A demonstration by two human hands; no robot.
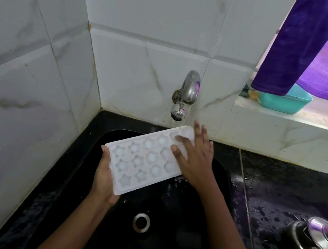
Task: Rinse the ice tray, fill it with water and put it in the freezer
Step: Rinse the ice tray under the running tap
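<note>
A white ice tray (142, 159) with star-shaped and round cells is held tilted over the black sink (195, 227). My left hand (104, 177) grips its near-left end from below. My right hand (194, 157) lies on the tray's far right end, fingers spread, thumb across the cells. A thin stream of water falls from the steel tap (188, 89) onto the tray's far corner. Drops run off the tray's lower edge into the sink.
The sink's drain (141, 222) is below the tray. A wet black counter (291, 189) on the right holds a steel pot with a lid (321, 240). A teal tub (284, 101) sits on the window ledge under a purple curtain (314, 47). White tiled walls close the left and back.
</note>
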